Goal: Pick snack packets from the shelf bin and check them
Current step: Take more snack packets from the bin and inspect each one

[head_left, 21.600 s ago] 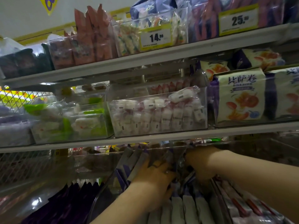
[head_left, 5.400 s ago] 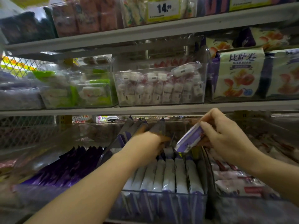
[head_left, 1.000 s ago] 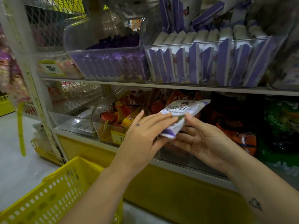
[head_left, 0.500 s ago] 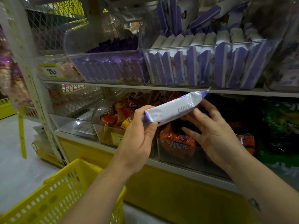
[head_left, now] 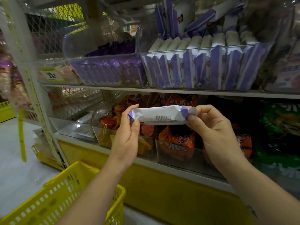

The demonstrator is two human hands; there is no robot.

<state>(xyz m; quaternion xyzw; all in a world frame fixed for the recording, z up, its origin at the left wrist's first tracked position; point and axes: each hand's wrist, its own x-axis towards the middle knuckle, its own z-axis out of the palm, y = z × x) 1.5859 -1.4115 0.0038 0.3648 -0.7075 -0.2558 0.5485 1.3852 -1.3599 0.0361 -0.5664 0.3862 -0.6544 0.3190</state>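
1. At frame centre, the snack packet (head_left: 159, 115) lies level between both hands, printed panel facing the camera, probably for reading.
2. The left hand (head_left: 128, 135) pinches its left end; the right hand (head_left: 209, 125) pinches the crimped right seal.
3. Its clear shelf bin (head_left: 203, 67) sits upper right; a yellow basket (head_left: 61, 195) waits lower left.

The packet (head_left: 158, 115) spans from left hand (head_left: 128, 135) to right hand (head_left: 209, 127), before the lower shelf (head_left: 146, 162) (basket (head_left: 53, 200) below-left).
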